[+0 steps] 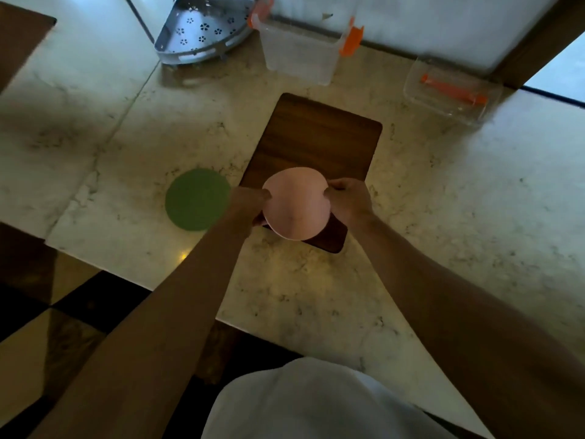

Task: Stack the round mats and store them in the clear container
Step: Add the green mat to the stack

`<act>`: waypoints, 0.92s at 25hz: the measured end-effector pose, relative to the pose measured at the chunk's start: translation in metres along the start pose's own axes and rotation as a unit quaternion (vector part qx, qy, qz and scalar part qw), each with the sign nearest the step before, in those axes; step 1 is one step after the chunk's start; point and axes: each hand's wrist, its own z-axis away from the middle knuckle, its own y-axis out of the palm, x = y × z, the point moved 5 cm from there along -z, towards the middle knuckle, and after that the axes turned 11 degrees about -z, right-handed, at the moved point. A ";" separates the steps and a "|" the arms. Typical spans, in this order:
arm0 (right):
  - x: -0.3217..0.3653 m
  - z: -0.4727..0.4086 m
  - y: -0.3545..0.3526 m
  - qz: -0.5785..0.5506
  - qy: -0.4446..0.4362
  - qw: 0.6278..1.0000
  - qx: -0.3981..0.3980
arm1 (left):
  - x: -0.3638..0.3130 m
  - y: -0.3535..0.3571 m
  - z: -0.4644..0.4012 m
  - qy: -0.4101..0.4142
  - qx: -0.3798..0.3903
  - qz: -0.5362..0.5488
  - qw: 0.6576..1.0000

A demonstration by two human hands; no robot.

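- Left hand (251,201) and right hand (348,199) each pinch an edge of the round pink mat (296,204), above the dark wooden board (319,137).
- Round green mat (198,199) lies on the marble bench (443,201), left of the board.
- Clear plastic container (300,57) stands beyond.

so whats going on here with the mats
A person is holding a pink mat by its edges with both hands, the left hand and the right hand, above the near end of a wooden board on a marble counter. A green mat lies flat on the counter to the left, not yet stacked. The clear container stands at the back with no mats visible in it.
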 end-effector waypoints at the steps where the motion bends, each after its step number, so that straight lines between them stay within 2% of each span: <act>1: -0.001 0.006 0.007 0.000 -0.002 1.000 0.017 | 0.007 -0.009 0.003 0.006 -0.007 -0.004 1.000; 4: -0.001 0.023 0.028 -0.013 -0.012 0.999 0.051 | 0.024 -0.038 0.004 0.021 -0.035 -0.003 0.999; 9: 0.011 0.034 0.081 -0.006 -0.007 0.999 0.051 | 0.039 -0.094 -0.018 0.032 -0.043 -0.025 0.998; 17: 0.031 0.022 0.197 0.063 0.014 0.998 -0.002 | 0.033 -0.198 -0.089 0.051 -0.004 -0.050 0.997; 23: 0.029 0.014 0.233 0.092 0.050 0.994 -0.033 | 0.028 -0.220 -0.126 0.047 0.055 -0.090 0.993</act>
